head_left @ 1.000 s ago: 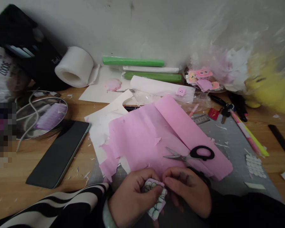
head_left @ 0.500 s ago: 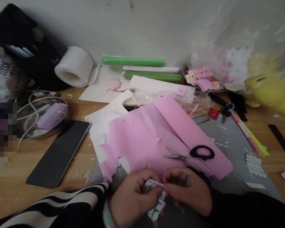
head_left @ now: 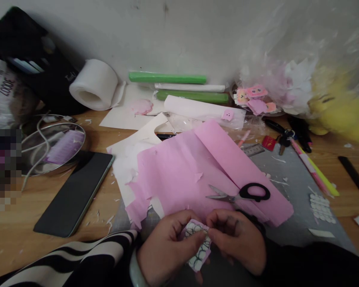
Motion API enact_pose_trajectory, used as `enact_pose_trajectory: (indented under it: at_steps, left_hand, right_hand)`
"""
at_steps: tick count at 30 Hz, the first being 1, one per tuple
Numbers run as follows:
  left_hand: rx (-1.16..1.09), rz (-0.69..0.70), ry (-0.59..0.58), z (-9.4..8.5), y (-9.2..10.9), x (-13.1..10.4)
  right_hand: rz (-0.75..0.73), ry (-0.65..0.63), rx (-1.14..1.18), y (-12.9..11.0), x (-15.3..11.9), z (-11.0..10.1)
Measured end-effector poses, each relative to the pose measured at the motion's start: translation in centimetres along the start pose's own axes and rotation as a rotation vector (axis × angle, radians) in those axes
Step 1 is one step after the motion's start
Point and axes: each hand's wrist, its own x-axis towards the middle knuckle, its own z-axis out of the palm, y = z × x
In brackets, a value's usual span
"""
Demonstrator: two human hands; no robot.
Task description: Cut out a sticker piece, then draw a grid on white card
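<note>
Low in the head view, my left hand [head_left: 172,245] is closed on a small pink-edged paper piece [head_left: 200,255], its thumb across the face. White rounded shapes with dark outlines cover that face. My right hand [head_left: 239,241] pinches the upper right edge of the same piece, thumb against forefinger. The left fingers behind the piece are mostly hidden. Just beyond both hands lies a large sheet of pink paper [head_left: 173,171] with a ragged left edge and a folded strip on its right. On it rest scissors [head_left: 254,191] with black handles, blades slightly apart.
A grey cutting mat [head_left: 299,199] lies beneath, with a white sheet of rounded pads [head_left: 321,208] on the right. To the left are a black phone [head_left: 74,195] and a metal bowl [head_left: 83,133]. Behind stand a paper roll [head_left: 104,79] and green rolls [head_left: 167,77]; keys [head_left: 284,139] lie right.
The paper piece has tilted and shifted slightly upward in my left hand, so its face shows more. My right fingers have moved a little at its edge.
</note>
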Motion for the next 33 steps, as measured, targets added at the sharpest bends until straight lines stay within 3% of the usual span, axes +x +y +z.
enact_pose_trajectory:
  at_steps: [8,21,29,33]
  left_hand:
    - [-0.050,0.015,-0.017,0.4,0.4,0.0]
    - [0.020,-0.016,0.008,0.0,-0.6,0.2]
    - [0.067,-0.035,0.017,-0.2,-0.6,0.0]
    - [0.073,-0.043,0.022,0.0,-0.5,0.0]
  right_hand:
    - [0.034,-0.061,0.130,-0.3,0.2,-0.3]
    - [0.009,-0.132,0.080,-0.1,0.0,-0.4]
    - [0.012,-0.072,-0.020,0.0,0.0,0.0]
    - [-0.089,0.040,-0.107,0.0,-0.2,0.6]
